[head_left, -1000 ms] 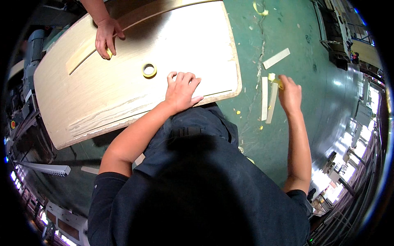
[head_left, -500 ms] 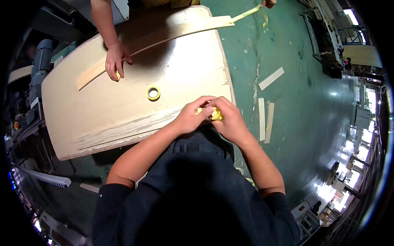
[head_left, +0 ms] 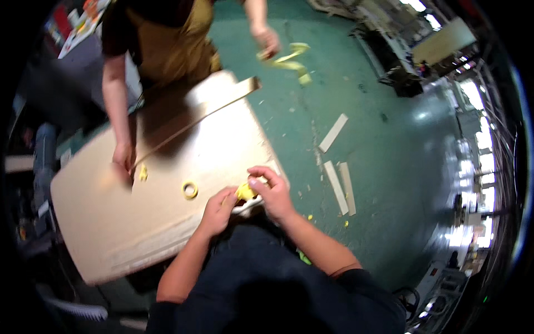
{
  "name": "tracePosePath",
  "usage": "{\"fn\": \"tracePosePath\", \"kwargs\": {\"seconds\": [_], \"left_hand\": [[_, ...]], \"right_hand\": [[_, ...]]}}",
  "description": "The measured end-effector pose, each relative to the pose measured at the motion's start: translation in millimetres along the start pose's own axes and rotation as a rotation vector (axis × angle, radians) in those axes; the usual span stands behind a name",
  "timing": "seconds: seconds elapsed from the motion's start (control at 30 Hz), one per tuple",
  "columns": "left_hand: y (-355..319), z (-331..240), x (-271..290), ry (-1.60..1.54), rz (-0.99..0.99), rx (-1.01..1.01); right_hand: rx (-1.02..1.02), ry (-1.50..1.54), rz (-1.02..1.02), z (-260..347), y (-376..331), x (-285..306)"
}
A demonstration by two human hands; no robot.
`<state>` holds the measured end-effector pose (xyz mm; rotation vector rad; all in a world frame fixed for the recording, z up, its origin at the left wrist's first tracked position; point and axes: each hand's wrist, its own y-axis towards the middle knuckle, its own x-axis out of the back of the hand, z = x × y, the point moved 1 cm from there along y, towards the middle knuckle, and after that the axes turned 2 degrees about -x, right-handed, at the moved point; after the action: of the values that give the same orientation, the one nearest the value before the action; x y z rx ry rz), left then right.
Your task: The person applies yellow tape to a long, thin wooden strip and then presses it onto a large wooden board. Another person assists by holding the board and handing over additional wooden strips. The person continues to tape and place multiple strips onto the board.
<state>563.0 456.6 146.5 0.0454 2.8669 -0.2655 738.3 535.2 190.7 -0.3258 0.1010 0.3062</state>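
My left hand point(head_left: 219, 210) pinches one side of a crumpled wad of yellow tape point(head_left: 243, 192) at the table's near right edge. My right hand point(head_left: 272, 195) is closed on the wad's other side, thumb and fingers bent around it. A roll of yellow tape point(head_left: 189, 190) lies on the table just left of my hands. Across the table, a co-worker's hand point(head_left: 123, 158), blurred, rests at the near end of a long thin wooden strip point(head_left: 211, 109). The co-worker's other hand point(head_left: 267, 43) holds a loose, curling length of yellow tape point(head_left: 292, 62) over the floor.
The pale tabletop point(head_left: 150, 222) has a worn, chipped edge. A small yellow scrap point(head_left: 143, 172) lies on it near the co-worker's hand. Several pale flat strips point(head_left: 336, 188) lie on the green floor point(head_left: 384, 167) to the right. Machinery stands at far left.
My hands have moved slightly apart, showing more of the wad. The co-worker's tape has come off the strip's end and hangs loose. The co-worker's other hand has left the small scrap. The view has shifted.
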Motion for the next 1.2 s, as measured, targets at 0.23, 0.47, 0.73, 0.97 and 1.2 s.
{"fn": "tracePosePath", "kwargs": {"seconds": [0.23, 0.47, 0.73, 0.97, 1.2], "left_hand": [[8.0, -15.4, -23.0, 0.190, 0.004, -0.175], [-0.4, -0.7, -9.2, 0.234, 0.057, -0.090], [9.2, 4.7, -20.0, -0.299, 0.031, 0.123], [19.3, 3.2, -17.8, -0.616, -0.359, 0.097], [38.1, 3.9, 8.1, -0.718, -0.367, 0.046]], "right_hand": [[0.484, -0.356, -0.397, -5.9, 13.3, -10.2], [0.416, -0.477, -0.496, 12.7, 32.5, 52.4], [0.082, -0.378, 0.163, -13.9, 19.4, 0.3], [0.580, -0.528, -0.116, -19.4, 11.0, -29.8], [0.702, -0.661, 0.408, -4.1, 2.2, -49.7]]}}
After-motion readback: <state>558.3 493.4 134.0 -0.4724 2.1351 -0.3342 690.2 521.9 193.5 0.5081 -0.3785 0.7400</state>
